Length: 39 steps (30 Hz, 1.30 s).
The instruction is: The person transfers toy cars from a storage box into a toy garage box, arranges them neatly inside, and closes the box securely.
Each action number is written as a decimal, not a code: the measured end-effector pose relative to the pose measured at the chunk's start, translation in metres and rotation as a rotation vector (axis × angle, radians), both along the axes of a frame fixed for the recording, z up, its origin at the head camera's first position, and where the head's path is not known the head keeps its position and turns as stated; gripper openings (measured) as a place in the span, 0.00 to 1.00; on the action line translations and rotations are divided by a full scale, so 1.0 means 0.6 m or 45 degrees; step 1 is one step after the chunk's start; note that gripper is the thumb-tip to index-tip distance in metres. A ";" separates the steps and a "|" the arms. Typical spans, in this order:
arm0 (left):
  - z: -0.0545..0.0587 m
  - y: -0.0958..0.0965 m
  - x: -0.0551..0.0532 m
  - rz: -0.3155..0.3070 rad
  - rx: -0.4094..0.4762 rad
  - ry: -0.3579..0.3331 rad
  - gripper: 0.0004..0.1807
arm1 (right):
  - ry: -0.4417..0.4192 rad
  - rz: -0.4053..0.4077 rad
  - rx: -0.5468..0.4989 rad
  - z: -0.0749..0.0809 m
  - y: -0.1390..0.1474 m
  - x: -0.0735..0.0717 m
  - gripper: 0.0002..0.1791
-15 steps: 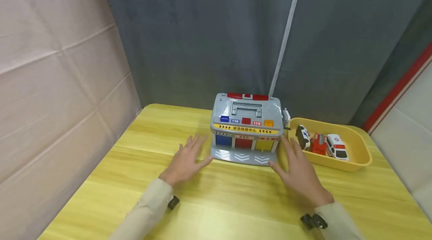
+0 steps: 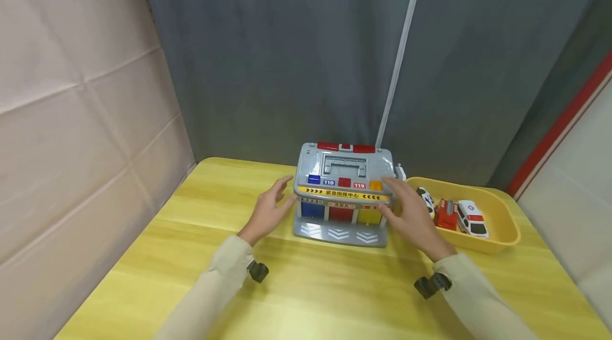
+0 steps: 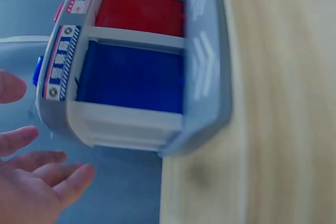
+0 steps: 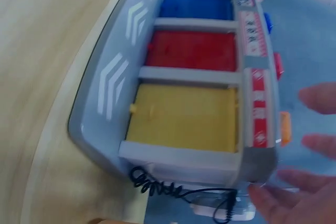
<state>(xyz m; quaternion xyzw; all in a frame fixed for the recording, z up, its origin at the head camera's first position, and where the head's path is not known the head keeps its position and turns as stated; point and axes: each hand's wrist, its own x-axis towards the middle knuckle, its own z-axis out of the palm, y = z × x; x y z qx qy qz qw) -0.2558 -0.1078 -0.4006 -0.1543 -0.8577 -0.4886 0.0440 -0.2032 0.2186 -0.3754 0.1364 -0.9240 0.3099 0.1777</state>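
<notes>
A grey toy emergency station [image 2: 341, 191] stands on the table, with blue, red and yellow doors along its front, all closed. Coloured buttons line the roof's front edge, among them an orange button [image 2: 375, 185]. My left hand [image 2: 266, 215] is beside the station's left end, fingers spread and holding nothing. Over the right end reaches my right hand [image 2: 415, 220], its fingertips overlapping the roof corner close to the orange button. In the right wrist view, that hand's fingers are slightly bent and apart, and a black coiled cord [image 4: 157, 186] hangs from the station's side.
To the right stands a yellow bin [image 2: 512, 223]. It holds a black-and-white toy car [image 2: 426, 201], a red toy truck [image 2: 447, 216] and a white toy ambulance [image 2: 473, 219]. A grey curtain [image 2: 277, 64] hangs behind the wood-patterned table [image 2: 306, 287].
Both hands have risen from beside the station's base to about roof height. The right hand has moved in over the station's right corner. The view has tilted up slightly.
</notes>
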 end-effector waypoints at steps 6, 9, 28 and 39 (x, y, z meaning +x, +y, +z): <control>-0.002 0.026 -0.014 -0.010 0.001 0.033 0.30 | 0.049 0.015 -0.039 -0.027 0.003 -0.018 0.30; -0.004 0.034 -0.021 -0.011 -0.006 0.075 0.30 | 0.051 0.026 -0.061 -0.030 0.005 -0.023 0.29; 0.001 0.051 -0.044 0.046 -0.001 0.126 0.20 | 0.032 0.074 -0.032 -0.023 0.015 -0.036 0.28; -0.009 0.056 -0.042 0.031 0.007 0.142 0.20 | -0.015 0.080 -0.019 -0.019 0.018 -0.037 0.28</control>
